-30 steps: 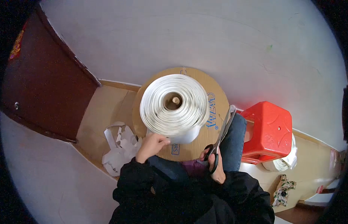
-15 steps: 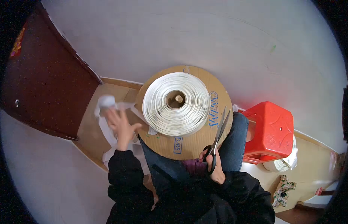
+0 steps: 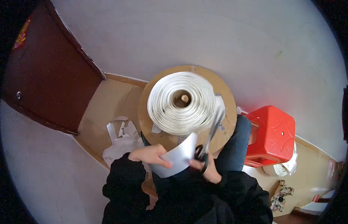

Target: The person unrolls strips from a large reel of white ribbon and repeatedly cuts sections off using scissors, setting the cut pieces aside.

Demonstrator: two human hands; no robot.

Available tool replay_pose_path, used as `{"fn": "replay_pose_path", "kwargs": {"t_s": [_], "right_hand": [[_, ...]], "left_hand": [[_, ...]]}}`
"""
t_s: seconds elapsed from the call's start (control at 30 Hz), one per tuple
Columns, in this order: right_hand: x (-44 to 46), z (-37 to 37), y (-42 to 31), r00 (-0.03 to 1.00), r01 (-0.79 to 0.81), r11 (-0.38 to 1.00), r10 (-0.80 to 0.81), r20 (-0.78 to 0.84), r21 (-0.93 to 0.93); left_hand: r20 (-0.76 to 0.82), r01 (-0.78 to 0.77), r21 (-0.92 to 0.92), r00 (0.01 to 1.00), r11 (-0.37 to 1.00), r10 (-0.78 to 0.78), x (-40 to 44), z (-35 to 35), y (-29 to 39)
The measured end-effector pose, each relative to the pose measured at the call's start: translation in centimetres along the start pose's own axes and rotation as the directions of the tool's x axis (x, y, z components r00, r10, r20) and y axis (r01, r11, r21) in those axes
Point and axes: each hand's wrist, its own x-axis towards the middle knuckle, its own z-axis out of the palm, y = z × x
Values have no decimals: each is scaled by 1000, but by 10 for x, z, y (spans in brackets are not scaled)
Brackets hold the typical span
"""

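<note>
Strip (image 3: 176, 160) curves on the near side of the roll (image 3: 185, 125), pinched by the left hand (image 3: 149, 154); the right hand (image 3: 210, 172) grips scissors (image 3: 207, 143), blurred blades by the roll's right edge.

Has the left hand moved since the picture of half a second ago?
Yes. Judged against the brown door, the left hand has moved to the right, farther from it, and down toward the person's body.

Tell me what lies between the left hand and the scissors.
In the head view, a curved white strip, gripped by the left hand, lies between that hand and the scissors.
</note>
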Motion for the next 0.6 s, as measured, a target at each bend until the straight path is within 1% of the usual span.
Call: {"fn": "replay_pose_path", "kwargs": {"t_s": [0.03, 0.07, 0.1, 0.13, 0.2, 0.23, 0.27, 0.3, 0.37, 0.4, 0.43, 0.47, 0.5, 0.53, 0.57, 0.6], "right_hand": [[8, -1, -6, 999, -34, 999, 34, -2, 26], [17, -1, -19, 994, -19, 995, 29, -102, 102], [28, -2, -33, 979, 5, 985, 31, -201, 174], [42, -9, -39, 960, 119, 972, -61, -274, 201], [67, -26, -54, 894, 268, 960, -216, -393, 83], [76, -33, -64, 871, 285, 957, -232, -433, 60], [84, -39, -72, 845, 300, 953, -249, -473, 35], [95, -51, -73, 847, 299, 954, -248, -471, 35], [115, -71, -65, 764, 354, 913, -406, -501, -201], [113, -73, -66, 767, 353, 914, -406, -497, -202], [109, -74, -70, 766, 268, 887, -433, -476, -376], [104, -73, -73, 769, 174, 826, -454, -450, -536], [98, -72, -76, 776, 79, 731, -472, -419, -678], [95, -72, -75, 789, -13, 605, -484, -380, -796], [83, -76, -57, 813, 152, 641, -514, -274, -753], [61, -65, -54, 915, 102, 762, -324, -241, -639]], "left_hand": [[0, 64, 65, 998, 996, -64, 3, 4, 3], [0, 62, 64, 998, 996, -63, 4, 5, 0], [-25, -73, -46, 997, 996, 72, 8, 7, -7], [-66, -210, -151, 977, 966, 202, 13, 8, -15], [-184, -468, -332, 884, 819, 430, 21, 8, -30], [-184, -468, -332, 884, 819, 431, 22, 4, -35], [-196, -414, -296, 908, 861, 370, 22, -2, -40], [-211, -356, -262, 928, 897, 307, 20, -8, -46], [-249, -229, -195, 952, 953, 178, 16, -17, -55], [-322, -190, -228, 940, 955, 111, 14, -19, -58], [-388, -154, -264, 921, 952, 41, 14, -21, -59], [-388, -154, -269, 921, 951, 39, 18, -24, -63], [-496, -136, -282, 868, 950, -23, 25, -28, -68], [-598, -122, -300, 797, 946, -87, 31, -32, -71], [-637, -174, -328, 767, 929, -81, 32, -33, -64], [-672, -225, -356, 736, 907, -81, 32, -30, -54]]}}
